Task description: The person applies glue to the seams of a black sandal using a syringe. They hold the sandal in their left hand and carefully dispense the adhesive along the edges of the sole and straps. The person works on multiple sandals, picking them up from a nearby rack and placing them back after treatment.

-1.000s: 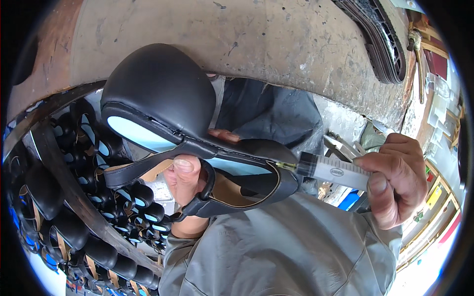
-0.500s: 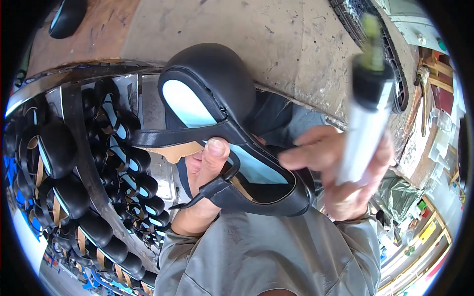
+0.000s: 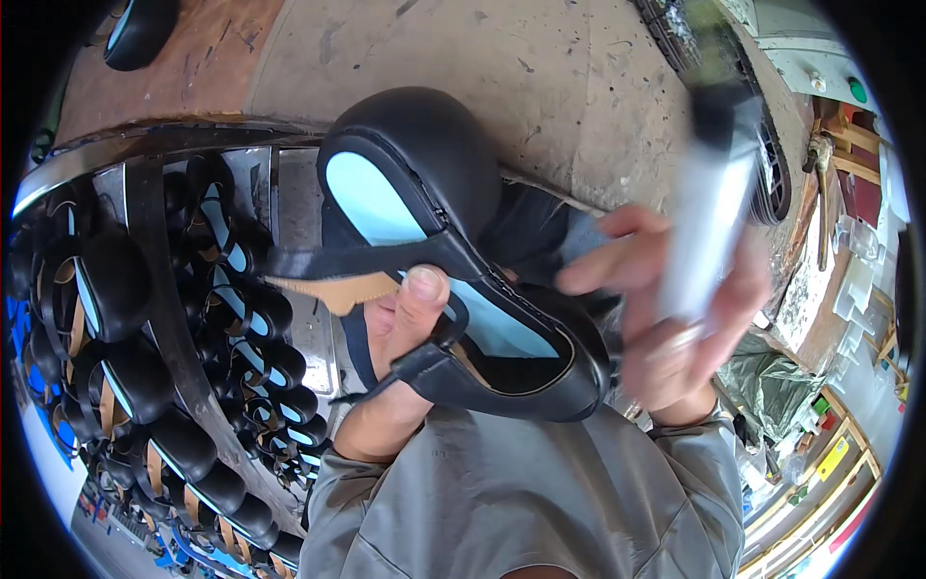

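A black strapped shoe (image 3: 453,125) with a pale blue insole lies tilted in front of my body. My left hand (image 3: 410,314) grips it at the middle, thumb up by the insole, the other fingers mostly hidden behind. One strap with a tan lining (image 3: 333,289) juts out to the left. My right hand (image 3: 675,299) is closed round a blurred white-handled tool (image 3: 709,222) with a dark collar and a yellowish-green tip, held upright. Its forefinger reaches toward the shoe's right end; whether it touches, I cannot tell.
Several similar black shoes (image 3: 116,289) hang or stand on a metal rack (image 3: 174,280) at the left. Beyond my hands is a worn, stained worktop (image 3: 415,48) with another black shoe (image 3: 143,34) at its far left. A black slatted strip (image 3: 772,193) lies far right.
The white-handled tool and my right hand have shifted slightly, blurred by motion. My left hand keeps its hold, and the shoe has barely moved.
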A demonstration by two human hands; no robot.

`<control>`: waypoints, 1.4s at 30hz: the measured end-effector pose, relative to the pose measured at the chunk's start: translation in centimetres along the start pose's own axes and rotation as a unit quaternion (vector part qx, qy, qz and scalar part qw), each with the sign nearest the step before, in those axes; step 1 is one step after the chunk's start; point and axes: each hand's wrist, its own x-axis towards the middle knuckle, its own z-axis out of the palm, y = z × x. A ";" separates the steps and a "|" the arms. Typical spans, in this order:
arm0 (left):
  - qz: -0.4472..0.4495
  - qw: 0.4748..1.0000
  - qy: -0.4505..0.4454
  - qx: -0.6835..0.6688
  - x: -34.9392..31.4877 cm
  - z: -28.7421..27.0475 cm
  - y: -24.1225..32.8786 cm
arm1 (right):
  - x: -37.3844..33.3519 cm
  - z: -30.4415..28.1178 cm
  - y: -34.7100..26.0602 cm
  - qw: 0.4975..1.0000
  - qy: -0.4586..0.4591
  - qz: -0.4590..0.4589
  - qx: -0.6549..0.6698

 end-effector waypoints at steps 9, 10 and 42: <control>0.030 0.946 -0.179 -0.270 -4.2 -0.2 -1.6 | 1.1 -13.3 -2.4 0.902 0.149 0.085 -0.396; 0.027 0.947 -0.190 -0.258 -4.9 0.1 -1.4 | 1.1 -14.3 -2.3 0.884 0.149 0.123 -0.426; 0.120 0.973 -0.193 -0.035 -13.6 2.9 1.3 | -5.1 0.6 -11.2 1.000 -0.029 0.012 0.001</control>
